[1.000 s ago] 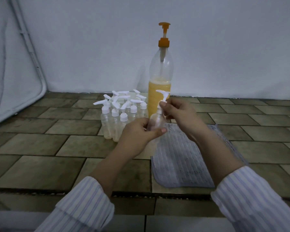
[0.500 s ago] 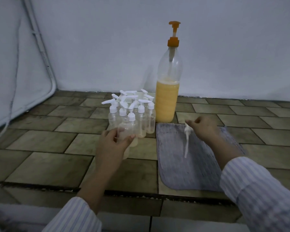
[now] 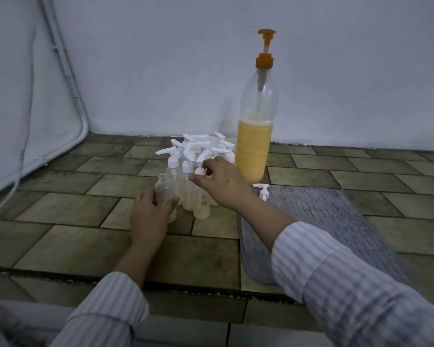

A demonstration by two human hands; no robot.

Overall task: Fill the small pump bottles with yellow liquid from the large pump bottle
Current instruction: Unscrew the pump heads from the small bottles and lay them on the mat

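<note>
The large pump bottle (image 3: 254,146), clear with an orange pump, stands by the wall about half full of yellow liquid. Left of it stands a cluster of small clear pump bottles (image 3: 186,169) with white pumps. My left hand (image 3: 149,216) grips a small uncapped bottle (image 3: 164,187) standing on the floor at the cluster's front left. My right hand (image 3: 222,182) reaches over the cluster, thumb and fingers pinching the white pump cap (image 3: 199,171) of one bottle. A loose white pump (image 3: 262,190) lies on the grey mat's far left corner.
The grey ribbed mat (image 3: 323,221) lies on the tiled floor (image 3: 60,209) to the right of the bottles. A white wall runs behind, and a white sheet with a cable (image 3: 68,71) closes off the left side.
My right hand has let go of the loose pump on the mat and moved left onto the cluster. My left hand has kept hold of the uncapped bottle beside the cluster.
</note>
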